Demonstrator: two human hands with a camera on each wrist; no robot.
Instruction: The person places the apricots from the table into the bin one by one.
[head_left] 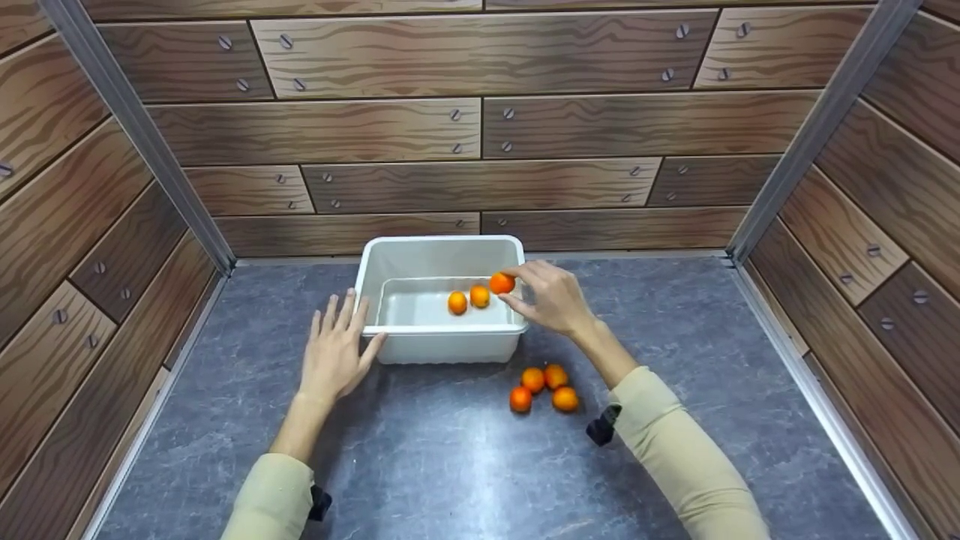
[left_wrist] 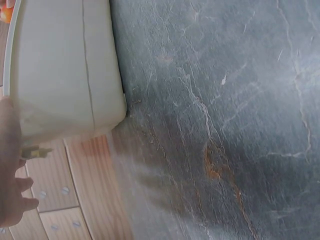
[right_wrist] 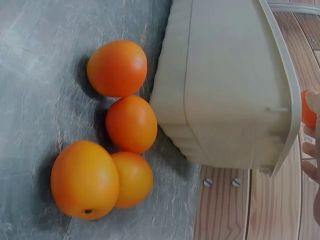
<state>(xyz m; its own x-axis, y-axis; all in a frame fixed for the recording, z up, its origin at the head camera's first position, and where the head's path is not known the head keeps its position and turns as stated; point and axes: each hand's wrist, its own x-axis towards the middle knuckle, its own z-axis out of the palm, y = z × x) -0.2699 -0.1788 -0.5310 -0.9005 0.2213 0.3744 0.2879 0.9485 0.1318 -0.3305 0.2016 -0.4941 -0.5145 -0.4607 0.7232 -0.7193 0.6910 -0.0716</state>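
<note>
A white plastic bin [head_left: 450, 346] stands on the table towards the back wall. Two small smooth orange fruits, one [head_left: 457, 303] beside the other [head_left: 480, 296], lie on its floor. My right hand [head_left: 551, 296] pinches another orange fruit [head_left: 502, 283] between thumb and fingers, above the bin's right side. In the right wrist view that held fruit [right_wrist: 308, 109] is partly hidden behind the rim. With fingers spread straight, my left hand [head_left: 334, 356] rests at the bin's left front corner. Several more orange fruits [head_left: 533, 379] sit in a group on the table below my right forearm.
The grey marbled table [head_left: 420, 450] is enclosed by wood-patterned walls [head_left: 480, 127] at the back and both sides. Metal strips [head_left: 817, 409] run along the table's edges. A black wrist device [head_left: 602, 426] hangs under the right sleeve.
</note>
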